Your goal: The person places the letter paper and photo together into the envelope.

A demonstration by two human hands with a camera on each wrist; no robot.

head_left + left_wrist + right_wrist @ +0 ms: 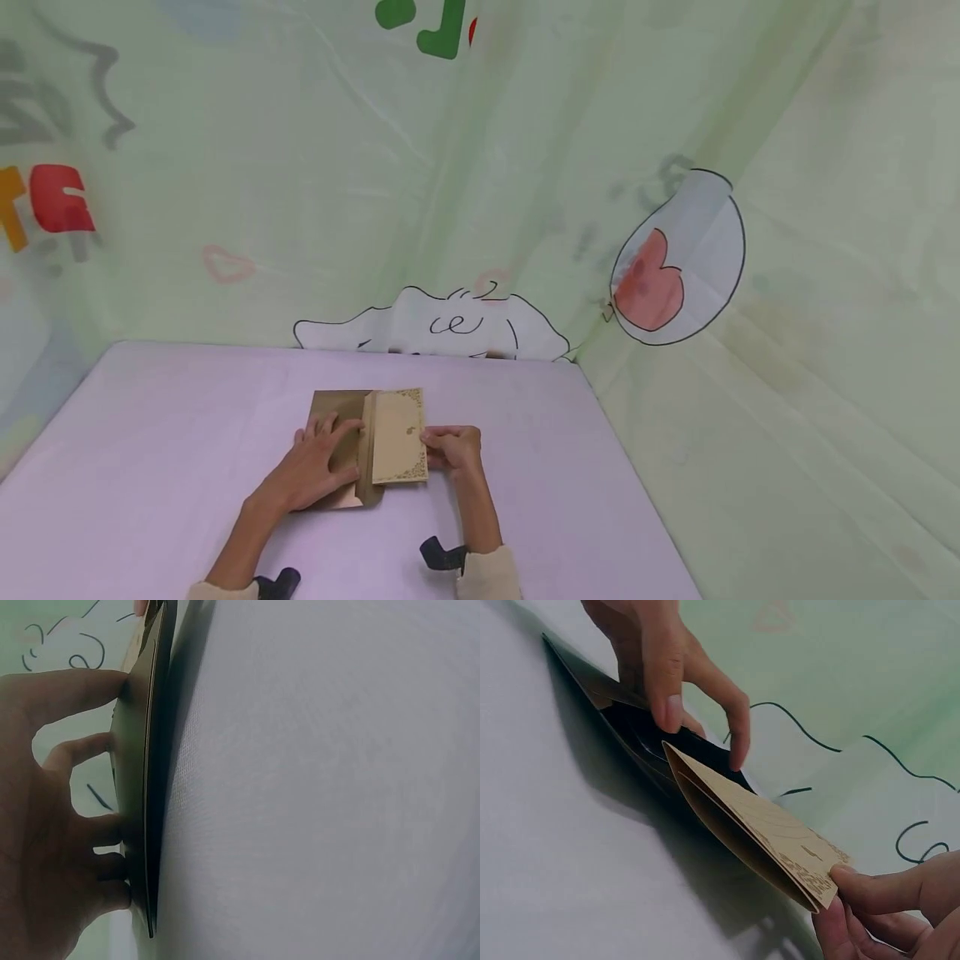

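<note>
A folded cream card (397,437) with gold corner ornaments lies over the right part of a gold-brown envelope (341,402). My right hand (457,447) pinches the card's right edge between thumb and fingers. In the right wrist view the folded card (742,810) slants up from the envelope's dark opening, its layers slightly parted. With fingers spread, my left hand (311,462) presses on the envelope's left part. Seen edge-on in the left wrist view, the envelope (135,757) has the left fingertips (112,681) against its face.
Both things are on a table (555,483) with a pale lilac cover. Behind it and along the right hangs a light green curtain (525,167) printed with cartoon drawings. Black wrist mounts (444,556) sit by the cream sleeves (489,575).
</note>
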